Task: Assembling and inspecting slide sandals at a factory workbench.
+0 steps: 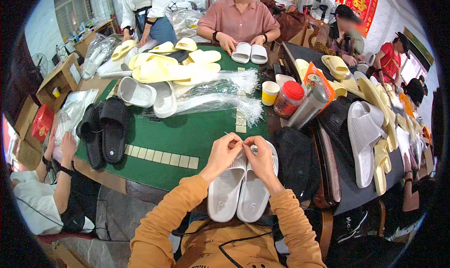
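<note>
Green tabletop [150, 134], inlaid with pale tiles [161, 156]: carries yellow slippers [161, 70], clear plastic bags [213, 99] and a black slipper pair [114, 132]. To your right: paper cup [270, 93], red-lidded jar [288, 100], dark table [344, 193] bearing more slippers. Room: white walls, red wall hanging [357, 8], several people around the tables, one opposite you with hands at white slippers [250, 53]. Grey slipper pair [226, 193]: side by side at the tabletop's near edge, heels toward you, straps directly beneath your hands. Left hand [223, 154]: fingertips pinched narrow, thin pale strand [228, 134] protruding. Right hand [262, 161]: fingertips narrow, meeting the left's; you cannot tell whether they hold anything.
</note>
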`<action>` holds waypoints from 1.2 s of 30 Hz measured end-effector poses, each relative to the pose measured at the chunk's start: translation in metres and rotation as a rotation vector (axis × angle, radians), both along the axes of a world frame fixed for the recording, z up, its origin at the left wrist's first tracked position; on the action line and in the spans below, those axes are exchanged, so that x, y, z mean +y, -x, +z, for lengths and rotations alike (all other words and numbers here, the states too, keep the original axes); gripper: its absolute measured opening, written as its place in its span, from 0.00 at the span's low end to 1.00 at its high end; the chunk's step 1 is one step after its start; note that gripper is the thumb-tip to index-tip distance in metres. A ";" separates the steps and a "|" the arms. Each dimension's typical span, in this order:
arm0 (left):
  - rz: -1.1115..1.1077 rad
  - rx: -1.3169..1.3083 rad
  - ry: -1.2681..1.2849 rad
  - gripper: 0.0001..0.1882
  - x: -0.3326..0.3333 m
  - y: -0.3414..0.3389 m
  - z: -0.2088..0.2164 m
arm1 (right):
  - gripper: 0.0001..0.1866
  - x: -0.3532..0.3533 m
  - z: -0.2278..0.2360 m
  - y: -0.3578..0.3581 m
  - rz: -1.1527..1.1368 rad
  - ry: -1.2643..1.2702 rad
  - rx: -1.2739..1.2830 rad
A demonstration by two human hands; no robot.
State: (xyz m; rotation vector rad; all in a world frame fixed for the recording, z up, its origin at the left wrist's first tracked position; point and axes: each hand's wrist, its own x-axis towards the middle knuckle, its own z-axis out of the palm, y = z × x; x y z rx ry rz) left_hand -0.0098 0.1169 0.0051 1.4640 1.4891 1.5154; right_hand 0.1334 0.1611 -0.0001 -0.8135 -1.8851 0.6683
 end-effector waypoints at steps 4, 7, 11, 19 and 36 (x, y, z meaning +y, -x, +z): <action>0.018 -0.070 -0.018 0.04 0.000 0.000 -0.001 | 0.05 0.003 -0.003 -0.002 -0.076 -0.014 -0.040; 0.032 -0.143 -0.034 0.04 0.001 0.002 -0.003 | 0.05 0.004 -0.004 -0.003 -0.122 -0.019 -0.058; 0.019 -0.145 -0.033 0.04 0.000 0.002 0.000 | 0.05 0.004 -0.006 -0.002 -0.132 -0.041 -0.076; 0.023 0.011 -0.020 0.04 0.001 -0.001 -0.002 | 0.05 0.002 -0.002 -0.002 -0.047 -0.015 -0.038; 0.028 -0.095 0.024 0.06 -0.002 0.002 0.005 | 0.05 0.003 -0.003 -0.002 -0.111 -0.010 -0.071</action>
